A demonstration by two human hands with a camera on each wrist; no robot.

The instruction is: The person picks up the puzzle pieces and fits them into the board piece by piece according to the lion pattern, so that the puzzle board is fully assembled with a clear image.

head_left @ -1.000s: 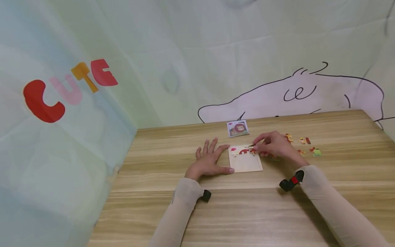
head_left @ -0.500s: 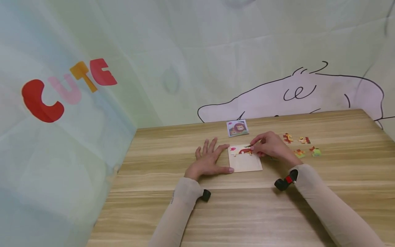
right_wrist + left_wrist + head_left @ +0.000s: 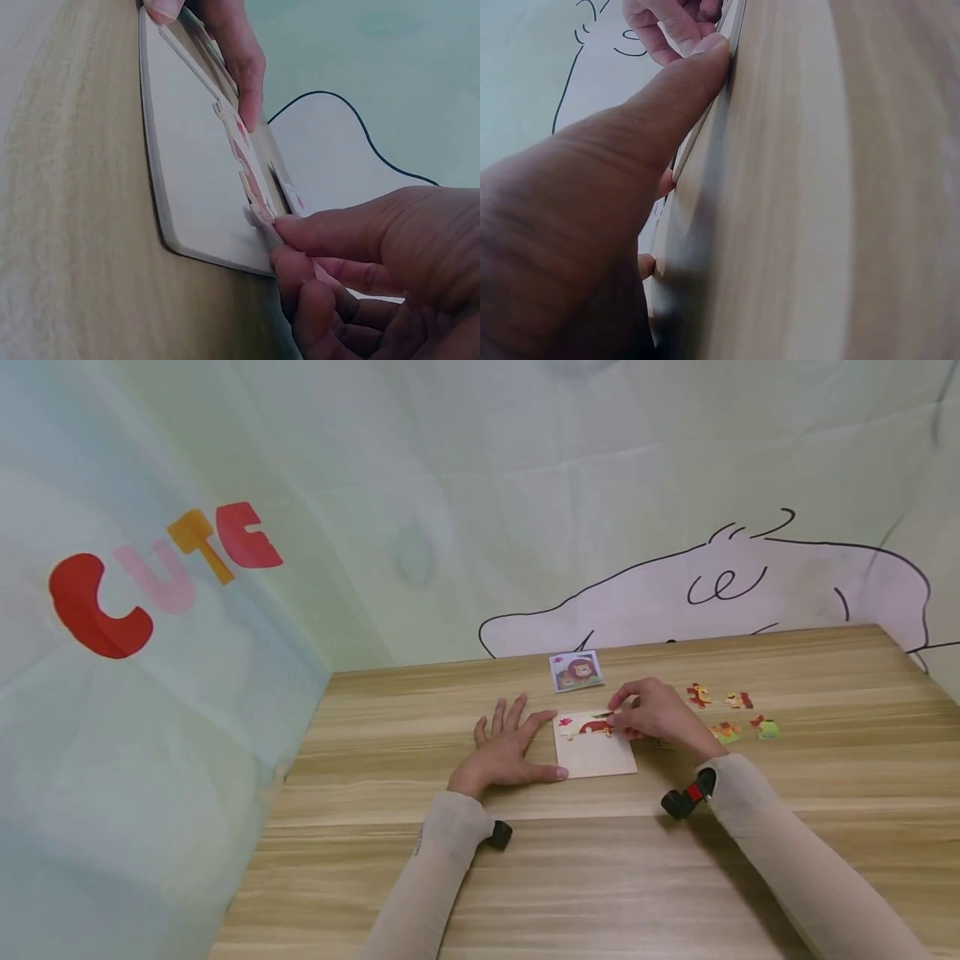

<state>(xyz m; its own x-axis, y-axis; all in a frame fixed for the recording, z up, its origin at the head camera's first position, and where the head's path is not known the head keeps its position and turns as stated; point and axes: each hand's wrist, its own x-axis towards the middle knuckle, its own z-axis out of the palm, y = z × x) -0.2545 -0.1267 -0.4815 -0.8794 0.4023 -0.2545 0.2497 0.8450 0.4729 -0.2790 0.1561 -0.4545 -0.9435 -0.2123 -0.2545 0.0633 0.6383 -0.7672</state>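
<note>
Left hand (image 3: 504, 752), fingers spread, contacts left edge of puzzle board (image 3: 600, 756); right hand (image 3: 654, 714) pinches jigsaw piece (image 3: 259, 208) at board's far-right corner.

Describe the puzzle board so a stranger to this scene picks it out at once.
Start at the wood-grain table and look between the left hand and the right hand. The puzzle board is the pale square there, with picture pieces along its far side. Unlike the printed lion card lying beyond it, its near part is plain and pictureless.
</note>
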